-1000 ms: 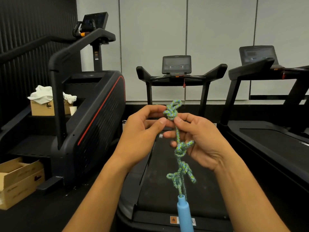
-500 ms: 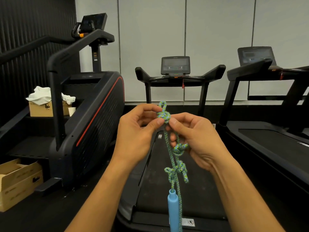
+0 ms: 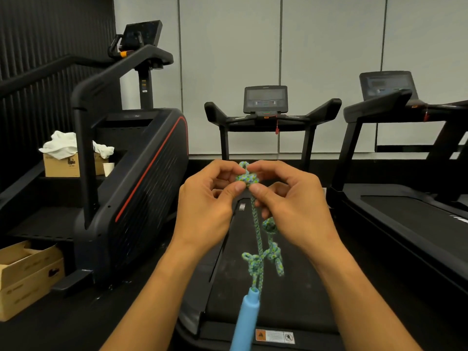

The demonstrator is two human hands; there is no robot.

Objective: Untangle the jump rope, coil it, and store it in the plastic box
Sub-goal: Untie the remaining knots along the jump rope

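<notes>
A green-and-blue speckled jump rope [image 3: 257, 231] hangs in front of me, knotted in several places. Its top knot [image 3: 247, 179] sits between my two hands. My left hand [image 3: 207, 209] pinches that knot from the left with thumb and fingers. My right hand [image 3: 291, 206] pinches it from the right, and lower fingers touch the strand below. Two more knots [image 3: 271, 257] dangle under my right hand. A light blue handle [image 3: 245, 323] hangs at the bottom of the rope. No plastic box is in view.
A treadmill [image 3: 266, 287] lies straight ahead below my hands, another treadmill [image 3: 405, 211] stands at right. A black stair machine [image 3: 131, 173] fills the left. Cardboard boxes [image 3: 25, 279] sit on the floor at lower left; another box with white cloth [image 3: 68, 158] rests on the steps.
Both hands have closed in symmetrically on the top knot, thumbs now side by side under it. The rope and blue handle have swung slightly to the left.
</notes>
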